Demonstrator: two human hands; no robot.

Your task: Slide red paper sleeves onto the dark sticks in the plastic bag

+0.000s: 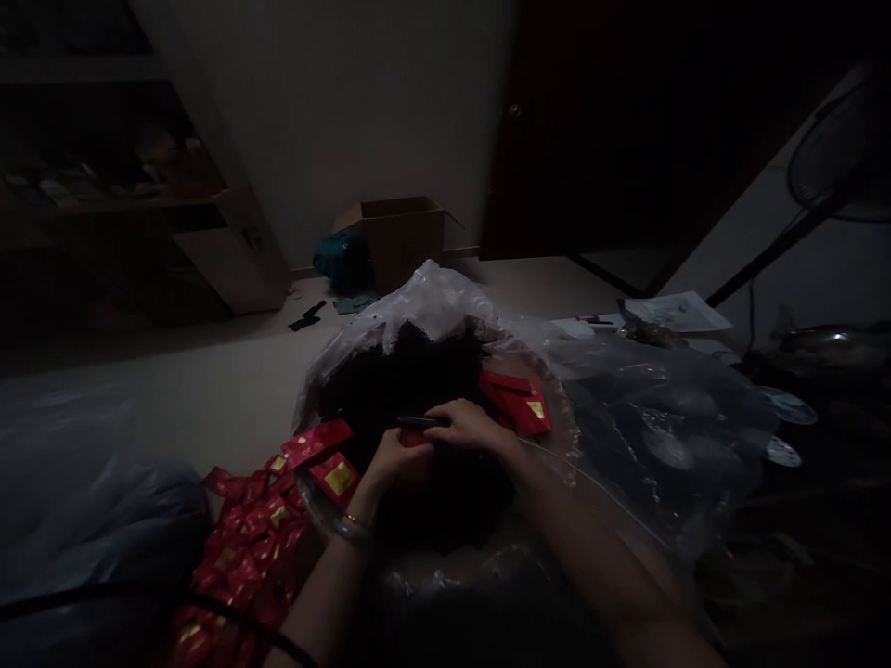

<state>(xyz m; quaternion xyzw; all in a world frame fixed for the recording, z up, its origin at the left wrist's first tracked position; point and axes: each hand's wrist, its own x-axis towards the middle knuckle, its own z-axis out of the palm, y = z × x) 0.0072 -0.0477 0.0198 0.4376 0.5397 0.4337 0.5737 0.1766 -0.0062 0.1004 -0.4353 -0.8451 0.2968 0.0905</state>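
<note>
My left hand [391, 460] is closed on a small red packet [416, 440], mostly hidden by the fingers and dim light. A slim black object [421, 421], its kind unclear, lies across the packet's top edge in the closed fingers of my right hand [468, 425]. Both hands are over a round tub lined with clear plastic [445, 295]. Dark, loose, leaf-like material [410, 380] fills it. Flat red packets [521, 404] rest inside its right side. More red and gold packets [338, 475] lie at the left rim, beside a large heap of packets [243, 533].
A cardboard box [404, 237] and a teal bag [342, 263] stand by the wall. Clear plastic sheeting [661, 408] and papers [678, 312] spread to the right. A fan [835, 176] stands at the far right. A dark cable [125, 591] crosses the lower left.
</note>
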